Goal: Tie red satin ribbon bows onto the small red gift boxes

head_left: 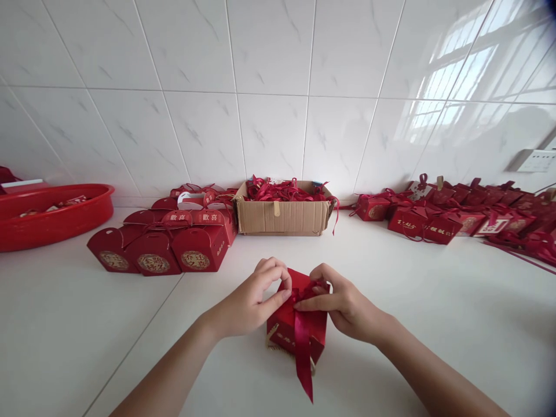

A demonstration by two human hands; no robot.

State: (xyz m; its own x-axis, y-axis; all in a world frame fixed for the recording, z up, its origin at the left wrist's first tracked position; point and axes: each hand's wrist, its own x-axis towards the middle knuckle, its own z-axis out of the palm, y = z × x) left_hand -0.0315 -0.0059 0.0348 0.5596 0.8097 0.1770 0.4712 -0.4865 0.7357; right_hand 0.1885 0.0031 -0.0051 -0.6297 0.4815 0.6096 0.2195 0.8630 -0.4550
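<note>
A small red gift box (284, 324) with gold lettering stands on the white table in front of me. Dark red satin ribbon (303, 341) crosses its top, and one long tail hangs down the near side past the bottom edge. My left hand (256, 295) is at the box's top left, its thumb and forefinger curled together at the ribbon's knot. From the other side my right hand (343, 298) pinches the ribbon between thumb and fingers. The knot is partly hidden by the fingers. A gold cord with a fringe (273, 339) shows at the box's lower left.
An open cardboard box (282, 217) full of red ribbon stands against the tiled wall. Several red gift boxes (156, 255) are grouped at left, beside a red plastic basin (56, 223). More red boxes with ribbons (423, 225) crowd the right side.
</note>
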